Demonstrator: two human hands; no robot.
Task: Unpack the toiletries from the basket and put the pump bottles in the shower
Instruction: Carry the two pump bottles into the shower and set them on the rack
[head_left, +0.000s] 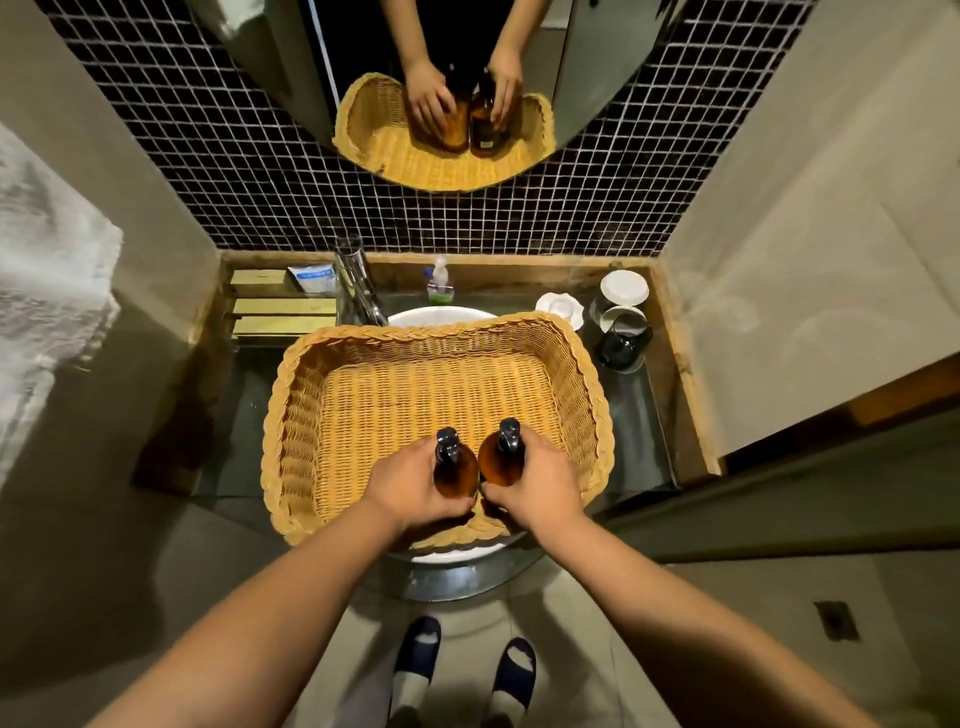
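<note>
Left hand (410, 484) tight round left bottle (456, 472), right hand (541, 488) round right bottle (498, 462), in basket (431, 332)

The left amber glass pump bottle (456, 470) in my left hand (405, 486) and the right amber glass pump bottle (500, 462) in my right hand (543, 480) stand at the near end of a rectangular yellow woven wicker basket (431, 332). Its floor lies open beyond them, walls hemming every side. Overhead is open. Past the far rim stand a tall chrome tap (358, 291) and a small clear soap dispenser (440, 283). White lidded jars (623, 287) and a dark glass pot (621, 348) crowd the right ledge.
</note>
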